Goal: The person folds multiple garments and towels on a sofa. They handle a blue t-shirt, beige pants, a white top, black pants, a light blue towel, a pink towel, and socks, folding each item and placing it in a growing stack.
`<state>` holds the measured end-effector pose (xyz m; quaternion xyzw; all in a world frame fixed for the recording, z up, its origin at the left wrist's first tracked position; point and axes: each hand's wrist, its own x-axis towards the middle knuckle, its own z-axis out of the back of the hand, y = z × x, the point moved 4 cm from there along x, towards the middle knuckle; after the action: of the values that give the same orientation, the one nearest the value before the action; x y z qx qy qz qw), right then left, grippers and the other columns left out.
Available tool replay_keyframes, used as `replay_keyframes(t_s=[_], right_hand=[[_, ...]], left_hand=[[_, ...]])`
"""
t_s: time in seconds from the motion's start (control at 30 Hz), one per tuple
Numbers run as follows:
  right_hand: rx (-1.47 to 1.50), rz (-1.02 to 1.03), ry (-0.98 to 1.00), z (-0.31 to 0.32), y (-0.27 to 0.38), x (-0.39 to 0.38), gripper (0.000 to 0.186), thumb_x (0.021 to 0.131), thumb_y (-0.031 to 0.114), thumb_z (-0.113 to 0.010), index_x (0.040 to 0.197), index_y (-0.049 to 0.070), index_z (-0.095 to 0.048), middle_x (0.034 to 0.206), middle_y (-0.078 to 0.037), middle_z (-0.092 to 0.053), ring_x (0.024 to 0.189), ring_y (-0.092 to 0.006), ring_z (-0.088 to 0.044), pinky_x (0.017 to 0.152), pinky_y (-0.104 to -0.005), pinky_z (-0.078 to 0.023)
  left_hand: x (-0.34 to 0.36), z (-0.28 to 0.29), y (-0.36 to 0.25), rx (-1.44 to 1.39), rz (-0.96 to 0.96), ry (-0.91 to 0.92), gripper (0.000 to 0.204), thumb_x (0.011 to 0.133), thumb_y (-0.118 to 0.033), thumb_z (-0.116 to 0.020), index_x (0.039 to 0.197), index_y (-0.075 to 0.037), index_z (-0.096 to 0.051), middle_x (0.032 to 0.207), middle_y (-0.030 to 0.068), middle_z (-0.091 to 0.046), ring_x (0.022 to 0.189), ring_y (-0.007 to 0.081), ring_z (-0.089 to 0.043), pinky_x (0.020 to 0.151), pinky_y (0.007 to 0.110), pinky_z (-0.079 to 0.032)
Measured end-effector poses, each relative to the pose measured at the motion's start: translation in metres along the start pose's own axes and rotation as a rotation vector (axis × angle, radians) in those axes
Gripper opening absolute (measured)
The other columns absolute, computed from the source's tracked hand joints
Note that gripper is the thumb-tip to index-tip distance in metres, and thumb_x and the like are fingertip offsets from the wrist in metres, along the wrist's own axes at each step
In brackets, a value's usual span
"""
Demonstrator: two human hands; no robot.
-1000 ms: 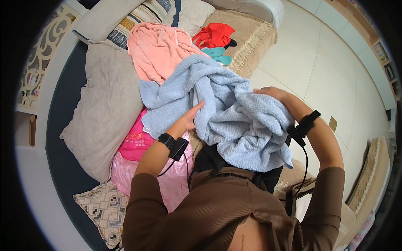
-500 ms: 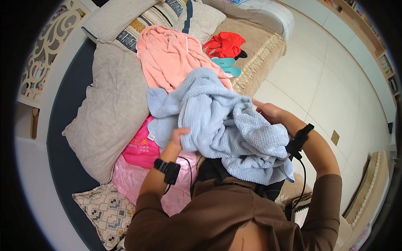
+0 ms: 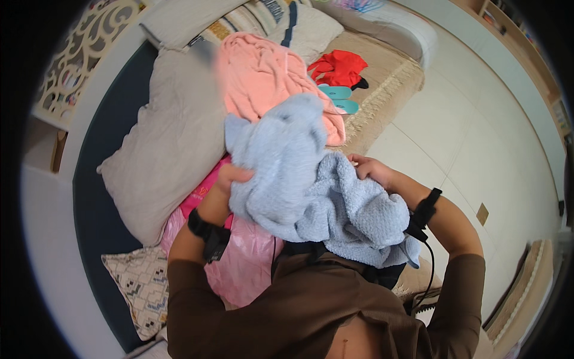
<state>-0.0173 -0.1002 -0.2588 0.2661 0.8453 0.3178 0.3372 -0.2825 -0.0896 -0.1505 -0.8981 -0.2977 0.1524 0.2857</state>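
A light blue waffled towel point(image 3: 281, 173) is bunched over my lap, its left half blurred by motion. My left hand point(image 3: 233, 179) grips its left side. My right hand point(image 3: 371, 167) has its curled fingers on the folds at the towel's upper right. Beyond it a pink towel point(image 3: 254, 75) lies crumpled on the beige sofa cover point(image 3: 394, 72). Under and left of the blue towel are a bright pink bag point(image 3: 197, 197) and crinkled pale pink plastic point(image 3: 245, 275).
Grey cushions point(image 3: 155, 143) and a patterned pillow point(image 3: 137, 287) line the left. At the back lie a red garment point(image 3: 341, 69), teal insoles point(image 3: 338, 93) and a striped cushion point(image 3: 233, 24). Tiled floor point(image 3: 472, 149) runs along the right beside a beige upholstered edge point(image 3: 520, 287).
My left hand has moved leftward, drawing the blue towel's left part with it into a more gathered bundle. My right hand has shifted down and slightly left. The view has shifted.
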Motion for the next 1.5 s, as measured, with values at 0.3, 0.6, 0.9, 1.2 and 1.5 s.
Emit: replay_keyframes(t_s=[0.3,0.6,0.9,1.2,1.5], right_hand=[[-0.239,-0.153,0.016,-0.051,0.028,-0.054,0.056,0.074,0.021,-0.062,0.12,-0.004,-0.042,0.113,-0.014,-0.053,0.101,-0.0208,-0.053,0.088,-0.0298,-0.041],[-0.426,0.925,-0.314,0.037,0.112,-0.225,0.019,0.071,0.018,-0.054,0.085,0.005,-0.053,0.083,-0.004,-0.053,0.079,-0.0133,-0.05,0.071,-0.0254,-0.039],[-0.581,1.355,-0.522,-0.009,0.248,-0.525,0.041,0.083,0.031,-0.044,0.103,-0.004,-0.051,0.098,-0.018,-0.054,0.091,-0.0259,-0.054,0.079,-0.0351,-0.045],[-0.65,-0.159,-0.972,0.02,0.108,-0.388,0.056,0.085,0.037,-0.047,0.122,-0.005,-0.04,0.121,-0.022,-0.044,0.108,-0.0316,-0.048,0.088,-0.0385,-0.041],[-0.311,1.157,-0.986,0.001,0.185,-0.488,0.034,0.083,0.027,-0.053,0.105,0.0,-0.053,0.095,-0.007,-0.058,0.086,-0.0167,-0.056,0.078,-0.0273,-0.044]], left_hand=[[0.114,-0.13,-0.063,0.34,-0.182,-0.013,0.03,0.085,-0.015,-0.047,0.106,0.005,-0.053,0.104,0.0138,-0.057,0.094,0.0198,-0.056,0.087,0.029,-0.042],[0.186,-0.253,-0.102,0.348,0.077,0.729,0.047,0.09,-0.037,-0.038,0.1,0.006,-0.055,0.093,0.0164,-0.061,0.084,0.0237,-0.06,0.081,0.033,-0.046],[0.217,-0.338,-0.198,0.648,-0.411,0.552,0.028,0.082,-0.022,-0.05,0.094,0.002,-0.059,0.086,0.0117,-0.063,0.077,0.0218,-0.062,0.073,0.034,-0.05],[0.304,-0.338,-0.222,0.668,-0.499,0.627,0.021,0.077,-0.008,-0.049,0.092,0.004,-0.056,0.086,0.0123,-0.062,0.079,0.0219,-0.061,0.075,0.032,-0.048],[0.29,-0.246,-0.054,1.162,0.036,0.072,0.035,0.078,-0.035,-0.061,0.099,-0.007,-0.06,0.088,0.0039,-0.061,0.078,0.0139,-0.057,0.071,0.027,-0.046]])
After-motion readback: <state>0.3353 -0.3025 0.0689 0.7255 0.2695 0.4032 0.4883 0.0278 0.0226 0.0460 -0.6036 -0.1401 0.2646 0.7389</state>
